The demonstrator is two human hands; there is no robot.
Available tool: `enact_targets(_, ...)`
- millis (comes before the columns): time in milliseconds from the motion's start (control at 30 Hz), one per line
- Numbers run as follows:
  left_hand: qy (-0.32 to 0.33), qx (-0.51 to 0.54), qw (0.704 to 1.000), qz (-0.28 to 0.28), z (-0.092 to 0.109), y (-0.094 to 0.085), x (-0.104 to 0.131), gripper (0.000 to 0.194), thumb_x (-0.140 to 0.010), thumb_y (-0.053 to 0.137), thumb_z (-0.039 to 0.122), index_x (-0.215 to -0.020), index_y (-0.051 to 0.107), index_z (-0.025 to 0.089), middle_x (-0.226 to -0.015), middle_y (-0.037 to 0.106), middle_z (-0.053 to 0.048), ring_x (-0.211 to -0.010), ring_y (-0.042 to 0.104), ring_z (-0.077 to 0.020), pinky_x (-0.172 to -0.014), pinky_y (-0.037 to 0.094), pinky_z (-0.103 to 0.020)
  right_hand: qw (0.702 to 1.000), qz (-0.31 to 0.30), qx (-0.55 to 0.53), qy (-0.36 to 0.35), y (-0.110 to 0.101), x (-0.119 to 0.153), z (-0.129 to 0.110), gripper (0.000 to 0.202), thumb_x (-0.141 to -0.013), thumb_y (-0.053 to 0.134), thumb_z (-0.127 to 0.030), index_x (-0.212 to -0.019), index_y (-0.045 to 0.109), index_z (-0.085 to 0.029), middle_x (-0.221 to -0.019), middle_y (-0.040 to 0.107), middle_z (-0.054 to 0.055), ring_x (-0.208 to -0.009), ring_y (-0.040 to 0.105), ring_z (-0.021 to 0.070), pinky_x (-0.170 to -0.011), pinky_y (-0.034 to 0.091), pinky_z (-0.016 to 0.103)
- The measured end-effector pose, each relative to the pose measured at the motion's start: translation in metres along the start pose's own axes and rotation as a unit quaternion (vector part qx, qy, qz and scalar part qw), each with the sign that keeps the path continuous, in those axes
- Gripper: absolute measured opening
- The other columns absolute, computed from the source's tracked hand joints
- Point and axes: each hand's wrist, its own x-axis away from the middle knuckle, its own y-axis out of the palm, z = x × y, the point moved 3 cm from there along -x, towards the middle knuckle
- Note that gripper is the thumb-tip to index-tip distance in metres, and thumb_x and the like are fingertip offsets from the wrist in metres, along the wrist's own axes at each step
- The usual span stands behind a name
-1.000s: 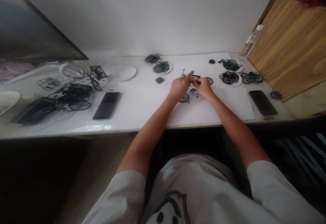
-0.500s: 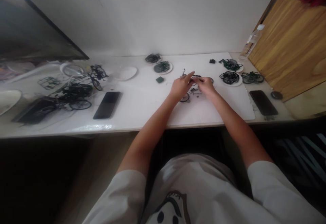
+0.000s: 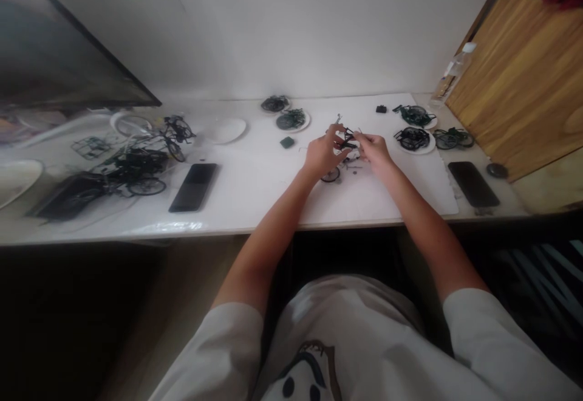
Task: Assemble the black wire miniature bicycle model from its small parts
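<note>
Over the white sheet, a small black model bicycle frame (image 3: 348, 136) shows between my hands. My left hand (image 3: 322, 153) is curved round its left side, thumb and fingers closed on it. On its right, my right hand (image 3: 371, 147) pinches something at the frame's edge; the fingertips are too small to make out exactly what. A small black wheel (image 3: 331, 174) lies below my left hand, and tiny loose parts (image 3: 355, 172) are on the sheet beneath both hands. A small green block (image 3: 287, 142) sits left of my left hand.
Plates of dark bicycle parts (image 3: 292, 119) stand behind and at right (image 3: 415, 140). Phones lie left (image 3: 193, 187) and right (image 3: 473, 184). A bottle (image 3: 453, 76) leans near a wooden board (image 3: 523, 79). Model bicycles (image 3: 141, 164) crowd the left side beside an empty plate (image 3: 225, 130).
My left fingers have bent and parted from the thumb, and my right hand has shifted slightly right. More of the black frame shows between them.
</note>
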Motion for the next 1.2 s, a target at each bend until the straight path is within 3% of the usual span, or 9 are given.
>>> enact_targets(233,0.064,-0.027,0.997,-0.017,-0.0016,0.0003,-0.0016,0.022,-0.098,0.068,0.017,-0.119,0.071,0.022,-0.123,0.079,-0.009,-0.100,0.079,-0.0194,-0.088,0.058,-0.032,1.000,0.015,-0.020,0.000,-0.0034,-0.0055,0.0026,0.056,-0.085,0.079,-0.076,-0.087,0.071,-0.021,-0.051,0.026,-0.011,-0.047,0.024,0.0098,-0.045,0.021,0.028)
enact_targets(433,0.083,0.005,0.996,-0.004,-0.0016,0.0005,-0.0008,0.030,-0.103,0.067,0.026,-0.132,0.073,0.023,-0.124,0.079,-0.010,-0.091,0.078,-0.0175,-0.085,0.060,-0.031,0.997,0.045,0.041,-0.038,-0.0053,-0.0044,0.0018,0.069,-0.088,0.066,-0.089,-0.088,0.073,-0.020,-0.050,0.031,-0.008,-0.046,0.034,0.0132,-0.046,0.026,0.030)
enact_targets(633,0.090,0.036,0.995,0.018,-0.0049,0.0019,-0.0012,0.030,-0.104,0.068,0.031,-0.132,0.076,0.022,-0.116,0.079,-0.010,-0.082,0.073,-0.0151,-0.084,0.060,-0.030,0.970,0.075,0.169,-0.161,-0.0064,-0.0022,-0.0044,0.075,-0.091,0.056,-0.091,-0.073,0.066,-0.019,-0.059,0.049,0.002,-0.068,0.055,0.0205,-0.059,0.038,0.030)
enact_targets(900,0.074,0.043,0.996,0.017,-0.0029,0.0003,-0.0015,0.029,-0.105,0.068,0.034,-0.128,0.079,0.021,-0.113,0.079,-0.012,-0.084,0.073,-0.0165,-0.086,0.061,-0.031,0.938,0.077,0.253,-0.223,-0.0079,-0.0006,-0.0039,0.068,-0.099,0.054,-0.079,-0.064,0.054,-0.021,-0.061,0.038,0.000,-0.065,0.041,0.0171,-0.062,0.032,0.032)
enact_targets(1067,0.071,0.018,0.997,0.022,-0.0008,-0.0011,-0.0015,0.027,-0.104,0.071,0.035,-0.125,0.081,0.022,-0.116,0.080,-0.012,-0.087,0.075,-0.0179,-0.088,0.060,-0.032,0.944,0.058,0.239,-0.221,-0.0068,-0.0010,-0.0028,0.067,-0.099,0.053,-0.080,-0.071,0.062,-0.020,-0.064,0.047,0.002,-0.069,0.047,0.0191,-0.066,0.036,0.032)
enact_targets(1200,0.063,0.002,0.998,0.030,-0.0001,-0.0022,-0.0018,0.027,-0.103,0.072,0.036,-0.123,0.081,0.022,-0.114,0.081,-0.012,-0.084,0.074,-0.0182,-0.085,0.058,-0.032,0.943,0.045,0.224,-0.242,-0.0059,-0.0006,-0.0025,0.066,-0.100,0.053,-0.079,-0.070,0.060,-0.020,-0.066,0.048,0.001,-0.069,0.046,0.0184,-0.067,0.037,0.032)
